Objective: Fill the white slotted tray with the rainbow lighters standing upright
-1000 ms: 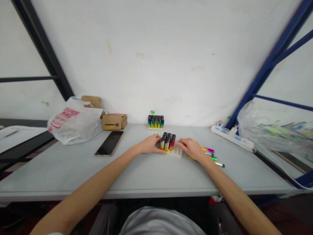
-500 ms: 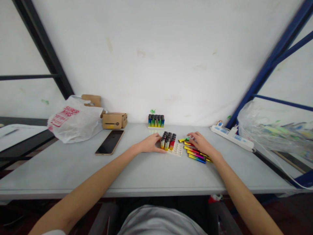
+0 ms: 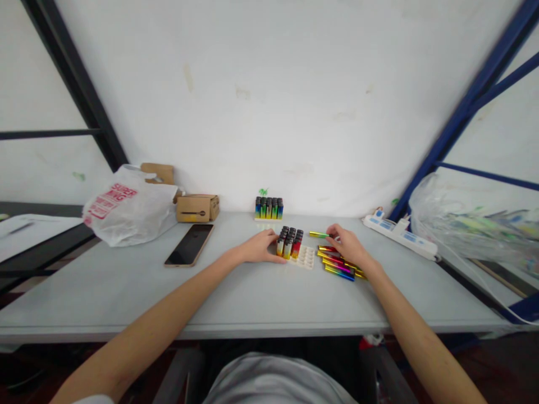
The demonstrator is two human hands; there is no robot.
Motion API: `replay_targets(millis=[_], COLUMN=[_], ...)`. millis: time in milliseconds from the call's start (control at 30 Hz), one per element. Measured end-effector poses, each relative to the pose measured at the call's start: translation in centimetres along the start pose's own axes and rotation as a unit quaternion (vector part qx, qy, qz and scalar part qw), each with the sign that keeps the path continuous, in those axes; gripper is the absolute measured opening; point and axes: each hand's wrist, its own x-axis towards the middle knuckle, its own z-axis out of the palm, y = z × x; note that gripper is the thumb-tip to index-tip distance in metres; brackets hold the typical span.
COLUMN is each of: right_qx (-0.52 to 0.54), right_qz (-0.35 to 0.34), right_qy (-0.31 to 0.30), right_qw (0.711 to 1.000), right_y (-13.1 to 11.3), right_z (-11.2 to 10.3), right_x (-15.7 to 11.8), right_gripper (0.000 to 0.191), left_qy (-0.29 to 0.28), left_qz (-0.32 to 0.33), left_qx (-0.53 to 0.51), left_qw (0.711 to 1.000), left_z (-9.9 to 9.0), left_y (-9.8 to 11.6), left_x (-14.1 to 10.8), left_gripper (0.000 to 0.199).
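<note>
Right hand: there it goes, your right hand [image 3: 347,246] has drawn the green-yellow lighter [image 3: 318,234] clear of the loose pile [image 3: 335,262], pinched narrowly between thumb and fingers.
Left hand: no change, your left hand [image 3: 260,247] holds the white tray [image 3: 306,258] at its left end, thumb and fingers spread around it.
Tray: in front of you, upright lighters [image 3: 287,247] to the left, bare holes to the right.
Meaning: one lighter is separated and in hand, beyond those holes, not yet in one.

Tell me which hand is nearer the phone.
Left. The left hand is to the right of the phone, at the white tray; the right hand is farther right, past the tray.
</note>
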Motion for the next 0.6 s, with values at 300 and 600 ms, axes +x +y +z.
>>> replay_targets(millis=[300, 600], right_qx=[0.22, 0.44], right_qz=[0.044, 0.103], right_qy=[0.115, 0.059], right_qw=[0.968, 0.89], right_y=[-1.9, -4.8], right_z=[0.0, 1.1], right_x=[0.6, 0.2], right_gripper=[0.04, 0.051], left_qy=[0.003, 0.004], left_qz=[0.002, 0.008], left_qx=[-0.019, -0.027], left_qw=[1.0, 1.0], left_z=[-0.2, 0.0], left_y=[0.3, 0.0], left_x=[-0.1, 0.0], left_gripper=[0.069, 0.067])
